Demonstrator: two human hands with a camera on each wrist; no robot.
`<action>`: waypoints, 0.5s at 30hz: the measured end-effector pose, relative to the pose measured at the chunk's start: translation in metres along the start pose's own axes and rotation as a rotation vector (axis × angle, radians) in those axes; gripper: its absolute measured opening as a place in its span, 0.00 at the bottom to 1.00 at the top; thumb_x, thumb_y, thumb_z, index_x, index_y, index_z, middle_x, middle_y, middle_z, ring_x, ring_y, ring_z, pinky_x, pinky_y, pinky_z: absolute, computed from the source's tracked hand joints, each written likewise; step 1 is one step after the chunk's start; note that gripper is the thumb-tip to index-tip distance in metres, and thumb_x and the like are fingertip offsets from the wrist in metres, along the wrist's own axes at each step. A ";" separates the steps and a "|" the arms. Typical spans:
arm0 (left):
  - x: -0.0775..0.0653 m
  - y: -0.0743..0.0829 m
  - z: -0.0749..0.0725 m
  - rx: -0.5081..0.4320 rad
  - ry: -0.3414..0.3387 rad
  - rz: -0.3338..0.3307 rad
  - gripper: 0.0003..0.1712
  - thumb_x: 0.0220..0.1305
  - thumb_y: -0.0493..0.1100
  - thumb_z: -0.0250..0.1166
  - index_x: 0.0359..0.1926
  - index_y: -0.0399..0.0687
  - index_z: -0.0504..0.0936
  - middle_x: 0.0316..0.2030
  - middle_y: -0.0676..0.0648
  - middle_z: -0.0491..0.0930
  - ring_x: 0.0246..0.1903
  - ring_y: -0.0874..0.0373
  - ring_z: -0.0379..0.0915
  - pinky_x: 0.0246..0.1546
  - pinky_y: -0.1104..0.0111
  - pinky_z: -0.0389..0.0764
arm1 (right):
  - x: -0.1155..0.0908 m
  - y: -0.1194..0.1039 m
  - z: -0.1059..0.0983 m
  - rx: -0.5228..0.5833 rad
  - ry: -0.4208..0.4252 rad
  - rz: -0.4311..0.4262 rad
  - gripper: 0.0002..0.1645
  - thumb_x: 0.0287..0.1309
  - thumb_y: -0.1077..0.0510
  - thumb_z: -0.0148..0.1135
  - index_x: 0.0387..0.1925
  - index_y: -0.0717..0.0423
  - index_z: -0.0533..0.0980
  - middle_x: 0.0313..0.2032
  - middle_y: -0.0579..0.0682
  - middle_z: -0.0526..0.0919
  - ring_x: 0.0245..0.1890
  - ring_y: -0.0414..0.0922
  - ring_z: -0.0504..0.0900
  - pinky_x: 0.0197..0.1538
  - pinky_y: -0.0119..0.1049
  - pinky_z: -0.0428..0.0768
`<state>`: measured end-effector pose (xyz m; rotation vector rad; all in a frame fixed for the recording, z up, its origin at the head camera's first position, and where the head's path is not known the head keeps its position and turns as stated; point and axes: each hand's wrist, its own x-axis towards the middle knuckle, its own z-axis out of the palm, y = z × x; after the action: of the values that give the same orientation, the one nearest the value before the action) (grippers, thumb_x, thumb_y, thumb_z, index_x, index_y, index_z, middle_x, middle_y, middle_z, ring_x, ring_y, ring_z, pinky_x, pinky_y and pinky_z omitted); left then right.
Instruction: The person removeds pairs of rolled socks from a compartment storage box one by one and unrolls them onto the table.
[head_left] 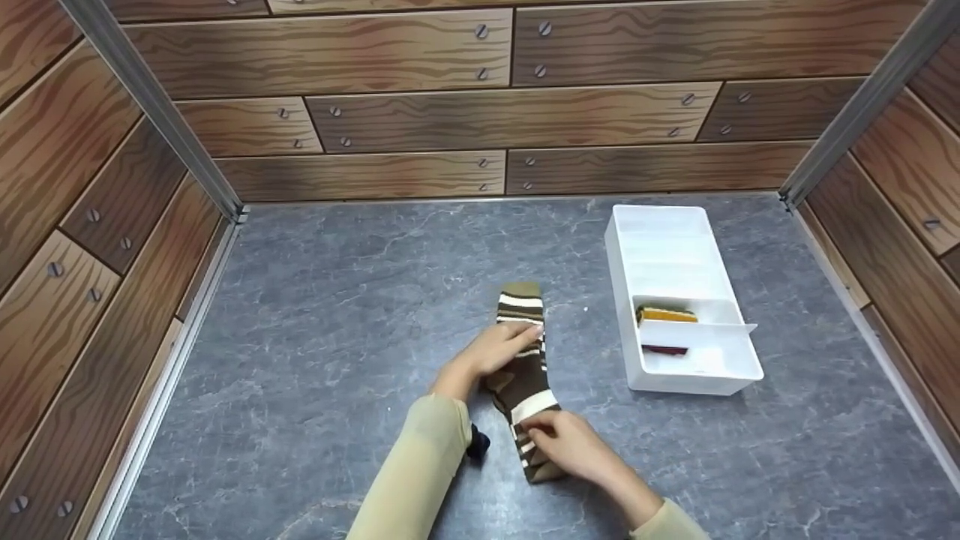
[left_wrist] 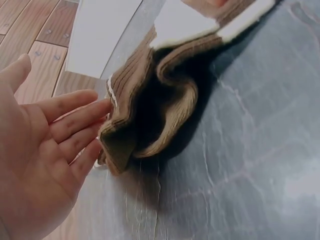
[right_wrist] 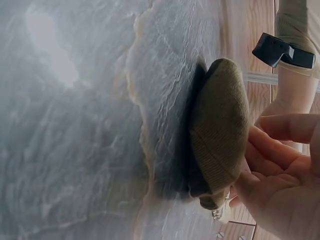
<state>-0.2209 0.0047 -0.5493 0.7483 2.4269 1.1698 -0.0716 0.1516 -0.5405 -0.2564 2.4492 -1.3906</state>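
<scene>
A brown sock (head_left: 525,386) with white and tan stripes lies lengthwise on the grey marbled surface, its tan toe end nearest the person. My left hand (head_left: 495,349) lies across its upper part with the fingers extended. In the left wrist view the straight fingertips of that hand (left_wrist: 55,145) touch the side of the sock (left_wrist: 132,95), which bulges in loose folds. Over the toe end is my right hand (head_left: 574,446), fingers loosely bent on the fabric. The right wrist view has the tan toe (right_wrist: 220,125) raised in a rounded shape beside the right hand's fingers (right_wrist: 272,150).
A white divided box (head_left: 626,330) stands to the right of the sock. A yellow-and-dark folded item (head_left: 667,316) and a dark red item (head_left: 665,349) lie in separate compartments. Wood-patterned walls (head_left: 405,120) enclose the back and sides.
</scene>
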 end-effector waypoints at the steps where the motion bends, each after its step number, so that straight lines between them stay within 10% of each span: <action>1: 0.000 -0.001 0.000 -0.012 0.004 -0.001 0.27 0.73 0.60 0.44 0.57 0.50 0.78 0.50 0.51 0.80 0.50 0.57 0.74 0.53 0.64 0.71 | 0.000 0.000 0.000 0.009 -0.005 -0.001 0.13 0.60 0.66 0.56 0.45 0.68 0.79 0.36 0.60 0.82 0.22 0.45 0.83 0.26 0.32 0.81; 10: -0.027 -0.010 0.002 -0.362 0.113 0.089 0.24 0.75 0.51 0.46 0.55 0.40 0.78 0.50 0.42 0.80 0.51 0.51 0.75 0.57 0.63 0.70 | 0.007 0.018 -0.014 -0.070 -0.024 -0.207 0.11 0.63 0.59 0.58 0.44 0.57 0.82 0.39 0.47 0.85 0.41 0.43 0.81 0.49 0.40 0.77; 15: -0.050 0.001 -0.005 -0.470 0.062 0.175 0.22 0.75 0.41 0.43 0.56 0.28 0.74 0.51 0.32 0.77 0.54 0.41 0.72 0.59 0.58 0.68 | 0.010 0.029 -0.018 -0.072 -0.062 -0.213 0.11 0.62 0.60 0.59 0.44 0.58 0.82 0.40 0.48 0.85 0.42 0.44 0.81 0.50 0.41 0.77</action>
<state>-0.1830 -0.0274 -0.5418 0.7878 2.0352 1.7678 -0.0874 0.1783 -0.5585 -0.5831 2.4823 -1.3554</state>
